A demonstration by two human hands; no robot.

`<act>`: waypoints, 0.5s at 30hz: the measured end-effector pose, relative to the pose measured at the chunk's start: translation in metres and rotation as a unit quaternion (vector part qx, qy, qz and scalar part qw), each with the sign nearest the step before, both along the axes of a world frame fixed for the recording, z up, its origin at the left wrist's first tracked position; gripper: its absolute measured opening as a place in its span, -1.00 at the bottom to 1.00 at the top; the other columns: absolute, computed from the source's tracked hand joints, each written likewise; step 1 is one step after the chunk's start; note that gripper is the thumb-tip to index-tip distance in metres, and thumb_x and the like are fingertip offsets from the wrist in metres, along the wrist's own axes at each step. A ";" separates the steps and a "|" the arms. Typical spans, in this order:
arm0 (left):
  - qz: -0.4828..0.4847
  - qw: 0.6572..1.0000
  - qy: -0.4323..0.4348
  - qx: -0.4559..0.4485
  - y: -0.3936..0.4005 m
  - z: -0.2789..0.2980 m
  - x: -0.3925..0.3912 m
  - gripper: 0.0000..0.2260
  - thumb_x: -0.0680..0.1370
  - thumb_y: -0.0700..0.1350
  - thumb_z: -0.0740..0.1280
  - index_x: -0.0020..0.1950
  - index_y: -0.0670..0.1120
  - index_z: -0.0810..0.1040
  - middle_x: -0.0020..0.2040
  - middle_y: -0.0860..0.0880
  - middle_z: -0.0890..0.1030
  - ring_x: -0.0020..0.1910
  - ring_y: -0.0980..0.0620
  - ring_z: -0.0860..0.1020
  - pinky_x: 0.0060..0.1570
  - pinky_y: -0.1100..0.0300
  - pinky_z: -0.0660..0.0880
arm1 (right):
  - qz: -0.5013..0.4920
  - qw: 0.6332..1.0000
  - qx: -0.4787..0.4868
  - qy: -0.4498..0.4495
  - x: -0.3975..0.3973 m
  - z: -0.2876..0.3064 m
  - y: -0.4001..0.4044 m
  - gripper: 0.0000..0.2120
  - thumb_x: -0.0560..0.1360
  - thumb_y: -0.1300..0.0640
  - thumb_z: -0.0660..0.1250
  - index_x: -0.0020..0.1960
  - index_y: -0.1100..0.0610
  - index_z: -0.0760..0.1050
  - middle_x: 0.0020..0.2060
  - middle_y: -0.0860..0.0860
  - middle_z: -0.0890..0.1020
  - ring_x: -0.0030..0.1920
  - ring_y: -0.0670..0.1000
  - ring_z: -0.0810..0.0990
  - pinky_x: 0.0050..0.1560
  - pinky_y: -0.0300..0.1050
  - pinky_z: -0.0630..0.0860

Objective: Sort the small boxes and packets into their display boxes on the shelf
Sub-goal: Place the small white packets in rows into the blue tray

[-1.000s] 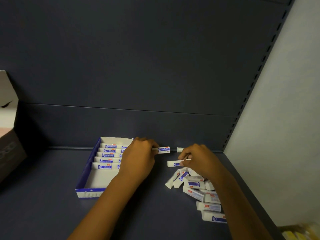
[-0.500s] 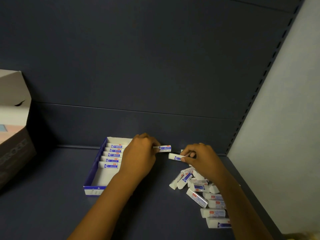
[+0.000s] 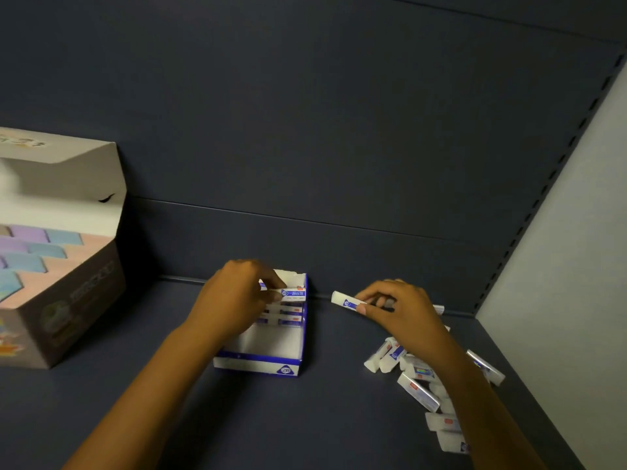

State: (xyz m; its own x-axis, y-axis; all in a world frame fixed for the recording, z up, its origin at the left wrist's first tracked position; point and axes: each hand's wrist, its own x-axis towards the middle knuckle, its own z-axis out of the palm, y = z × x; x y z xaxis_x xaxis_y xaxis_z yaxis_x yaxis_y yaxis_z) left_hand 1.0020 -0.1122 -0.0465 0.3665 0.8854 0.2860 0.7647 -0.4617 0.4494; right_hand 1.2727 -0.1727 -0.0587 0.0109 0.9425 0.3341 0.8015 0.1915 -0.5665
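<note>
A blue-and-white display box (image 3: 261, 365) stands open on the dark shelf, with several small white-and-blue boxes lined up in its far half. My left hand (image 3: 234, 301) is over that box, fingers shut on one small box (image 3: 293, 294) held above the back rows. My right hand (image 3: 397, 308) is to the right of the display box, pinching another small box (image 3: 346, 301) just above the shelf. A loose pile of the same small boxes (image 3: 420, 385) lies under and beside my right forearm.
A large grey carton (image 3: 68, 300) with pastel items inside and its lid flap up stands at the left. The shelf's dark back panel runs behind everything. A pale side wall (image 3: 570, 266) closes the shelf on the right.
My left hand carried its small box leftwards from beside the display box to over its back rows. My right hand lifted a small box off the pile. The view shifted left, showing more of the carton.
</note>
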 end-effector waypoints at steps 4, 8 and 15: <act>-0.001 1.000 0.020 -0.005 -0.001 0.003 -0.018 -0.81 0.52 -0.05 0.40 0.13 0.08 0.64 0.09 0.05 0.61 -0.03 0.09 0.55 -0.08 0.26 0.50 | 0.019 1.000 0.011 -0.004 -0.023 0.006 0.003 -0.90 0.42 0.06 0.47 -0.08 -0.09 0.64 -0.24 -0.15 0.60 -0.15 -0.13 0.53 -0.13 -0.23 0.53; -0.012 0.999 0.043 -0.010 0.000 0.006 -0.034 -0.78 0.51 -0.08 0.41 0.15 0.04 0.64 0.12 0.04 0.61 0.01 0.10 0.56 -0.01 0.27 0.52 | 0.048 0.999 0.012 -0.018 -0.044 0.013 0.008 -0.87 0.44 0.07 0.44 -0.02 -0.06 0.64 -0.20 -0.19 0.58 -0.12 -0.20 0.50 -0.16 -0.39 0.42; -0.054 0.994 0.081 -0.048 0.007 0.002 -0.042 -0.80 0.48 -0.05 0.45 0.10 0.05 0.66 0.10 0.05 0.62 -0.01 0.11 0.56 0.04 0.20 0.56 | 0.048 0.997 -0.029 -0.051 -0.070 0.018 0.031 -0.86 0.44 -0.02 0.44 -0.01 -0.08 0.61 -0.03 -0.15 0.60 -0.11 -0.22 0.52 -0.27 -0.43 0.38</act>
State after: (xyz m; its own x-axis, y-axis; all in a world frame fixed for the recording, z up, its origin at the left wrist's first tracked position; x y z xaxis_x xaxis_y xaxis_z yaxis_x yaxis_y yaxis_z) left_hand 0.9602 -0.1057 -0.0444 0.4959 0.8584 0.1310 0.7789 -0.5064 0.3699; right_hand 1.2025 -0.1415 -0.0409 -0.1109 0.9551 0.2747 0.8354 0.2393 -0.4948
